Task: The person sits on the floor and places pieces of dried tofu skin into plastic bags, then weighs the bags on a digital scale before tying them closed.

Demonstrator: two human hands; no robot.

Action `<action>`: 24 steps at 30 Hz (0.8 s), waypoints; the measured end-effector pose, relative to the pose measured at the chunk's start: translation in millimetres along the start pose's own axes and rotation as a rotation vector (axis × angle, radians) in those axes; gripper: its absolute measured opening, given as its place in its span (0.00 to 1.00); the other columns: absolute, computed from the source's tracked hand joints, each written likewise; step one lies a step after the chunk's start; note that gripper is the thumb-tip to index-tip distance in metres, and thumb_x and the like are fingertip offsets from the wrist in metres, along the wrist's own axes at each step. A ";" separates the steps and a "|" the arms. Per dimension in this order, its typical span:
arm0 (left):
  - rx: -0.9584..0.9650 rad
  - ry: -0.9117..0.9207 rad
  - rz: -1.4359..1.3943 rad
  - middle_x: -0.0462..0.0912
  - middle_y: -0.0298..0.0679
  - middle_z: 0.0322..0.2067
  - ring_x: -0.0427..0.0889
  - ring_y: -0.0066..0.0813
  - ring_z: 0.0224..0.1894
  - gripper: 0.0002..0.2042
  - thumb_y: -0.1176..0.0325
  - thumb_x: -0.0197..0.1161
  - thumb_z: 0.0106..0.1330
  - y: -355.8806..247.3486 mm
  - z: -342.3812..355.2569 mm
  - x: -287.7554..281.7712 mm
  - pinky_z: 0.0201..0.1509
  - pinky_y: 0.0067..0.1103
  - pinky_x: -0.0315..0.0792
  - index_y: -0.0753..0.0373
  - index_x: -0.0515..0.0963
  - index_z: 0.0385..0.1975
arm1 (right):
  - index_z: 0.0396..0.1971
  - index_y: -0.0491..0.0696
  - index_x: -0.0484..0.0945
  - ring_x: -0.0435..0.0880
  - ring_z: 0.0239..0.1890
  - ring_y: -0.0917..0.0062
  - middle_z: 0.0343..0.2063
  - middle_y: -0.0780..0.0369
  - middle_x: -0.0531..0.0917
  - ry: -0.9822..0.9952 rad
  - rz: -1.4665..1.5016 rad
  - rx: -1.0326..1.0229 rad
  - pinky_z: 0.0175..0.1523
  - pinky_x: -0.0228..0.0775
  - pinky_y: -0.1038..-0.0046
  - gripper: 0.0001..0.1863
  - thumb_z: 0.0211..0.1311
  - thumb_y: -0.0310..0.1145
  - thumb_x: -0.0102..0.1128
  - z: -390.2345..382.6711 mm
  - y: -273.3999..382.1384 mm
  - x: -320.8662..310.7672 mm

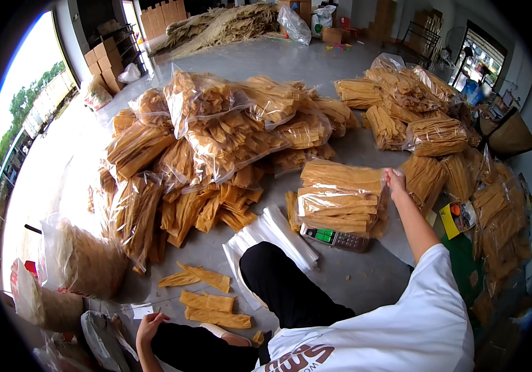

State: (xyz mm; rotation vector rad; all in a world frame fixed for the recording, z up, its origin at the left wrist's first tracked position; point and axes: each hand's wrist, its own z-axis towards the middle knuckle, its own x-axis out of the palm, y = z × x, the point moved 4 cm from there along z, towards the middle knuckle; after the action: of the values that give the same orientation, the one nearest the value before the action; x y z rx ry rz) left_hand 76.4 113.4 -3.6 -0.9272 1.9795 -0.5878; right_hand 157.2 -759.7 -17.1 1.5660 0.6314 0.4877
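Observation:
My right hand [395, 181] is closed on the right edge of a clear plastic bag packed with flat, golden-brown dried strips [340, 208]. The bag lies over a scale [340, 239] with a lit green display; its platform is hidden under the bag. Near my bent left knee hangs my left hand [149, 327], holding nothing, its fingers loosely apart. Several loose strips [210, 302] lie on the floor to the right of that hand. Between my legs and the scale is a stack of empty clear bags [275, 235].
A large heap of filled bags [216, 130] rises ahead, with another pile [414, 105] at the far right. Sacks of pale material [83, 260] stand at the left. A small yellow box [457, 219] sits right of the scale. Cardboard boxes [105, 62] are stacked farther back.

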 end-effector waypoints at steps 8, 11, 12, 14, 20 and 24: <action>-0.014 -0.011 0.065 0.76 0.34 0.19 0.71 0.18 0.24 0.15 0.61 0.52 0.63 -9.9 2.1 0.1 0.31 0.17 0.66 0.66 0.80 0.27 | 0.45 0.45 0.74 0.75 0.35 0.81 0.32 0.64 0.78 -0.107 -0.181 -0.015 0.42 0.66 0.80 0.22 0.57 0.46 0.55 0.8 -18.1 -51.8; -0.027 0.002 0.007 0.76 0.33 0.19 0.71 0.18 0.24 0.15 0.61 0.52 0.63 1.1 0.6 -2.4 0.31 0.16 0.65 0.66 0.79 0.27 | 0.51 0.43 0.67 0.71 0.46 0.74 0.43 0.58 0.73 -0.281 -0.119 -0.034 0.52 0.60 0.76 0.29 0.59 0.51 0.49 -37.1 -34.8 -70.3; -0.012 0.004 0.031 0.76 0.33 0.19 0.71 0.17 0.24 0.15 0.61 0.52 0.63 -7.0 0.7 0.3 0.31 0.16 0.65 0.67 0.79 0.27 | 0.53 0.42 0.64 0.69 0.50 0.71 0.47 0.56 0.71 -0.341 -0.117 -0.089 0.55 0.57 0.73 0.31 0.60 0.53 0.47 -46.8 -44.5 -84.7; -0.016 0.019 0.013 0.76 0.33 0.19 0.71 0.17 0.24 0.15 0.61 0.52 0.64 -8.7 0.3 0.4 0.31 0.16 0.65 0.66 0.79 0.27 | 0.56 0.40 0.60 0.66 0.55 0.65 0.53 0.53 0.68 -0.475 -0.193 -0.238 0.59 0.54 0.71 0.34 0.61 0.54 0.44 -65.4 -73.4 -114.4; 0.015 0.007 0.019 0.76 0.32 0.19 0.71 0.16 0.24 0.15 0.60 0.52 0.64 -8.1 -2.3 -1.4 0.30 0.16 0.65 0.66 0.79 0.27 | 0.55 0.42 0.59 0.70 0.51 0.59 0.50 0.50 0.70 -0.667 -0.481 0.062 0.55 0.59 0.67 0.31 0.60 0.51 0.45 -145.7 -188.3 -154.9; 0.034 0.004 0.017 0.76 0.32 0.19 0.71 0.16 0.25 0.15 0.60 0.52 0.64 -6.7 -2.1 -2.5 0.30 0.15 0.65 0.66 0.79 0.28 | 0.53 0.44 0.60 0.73 0.47 0.60 0.44 0.50 0.74 -0.508 -0.683 0.287 0.53 0.62 0.66 0.27 0.58 0.44 0.50 -179.6 -220.3 -141.8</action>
State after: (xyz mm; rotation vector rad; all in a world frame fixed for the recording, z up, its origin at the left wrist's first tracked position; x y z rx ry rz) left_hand 78.1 111.3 3.4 -0.8890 1.9729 -0.6119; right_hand -89.6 -709.0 -210.5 1.5363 0.8024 -0.5176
